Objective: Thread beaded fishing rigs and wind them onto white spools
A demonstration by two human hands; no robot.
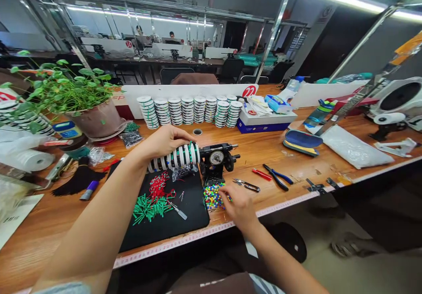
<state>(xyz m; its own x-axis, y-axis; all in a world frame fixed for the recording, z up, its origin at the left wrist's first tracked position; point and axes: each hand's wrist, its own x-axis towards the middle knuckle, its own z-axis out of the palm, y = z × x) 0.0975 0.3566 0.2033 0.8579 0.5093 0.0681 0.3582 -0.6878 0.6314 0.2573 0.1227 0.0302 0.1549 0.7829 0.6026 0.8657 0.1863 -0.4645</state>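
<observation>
My left hand (169,141) curls over a row of white rings wound with green and black (180,155), its fingers closed on their top. The row joins a small black geared machine with a round dial (216,157). My right hand (240,205) is at a heap of small multicoloured beads (212,196), thumb and fingers pinched together; whatever is between them is hidden. Left of the beads, a black mat (158,232) carries green tubes (151,208), red cords (158,186) and a small tool with a clear handle (180,212).
Stacked white spools (187,110) line the back, beside a blue-and-white box (265,120). Thread snips (246,185), a red tool (262,174) and blue-handled pliers (278,177) lie right. A potted plant (94,116) stands left. A measuring tape (178,242) runs along the front edge.
</observation>
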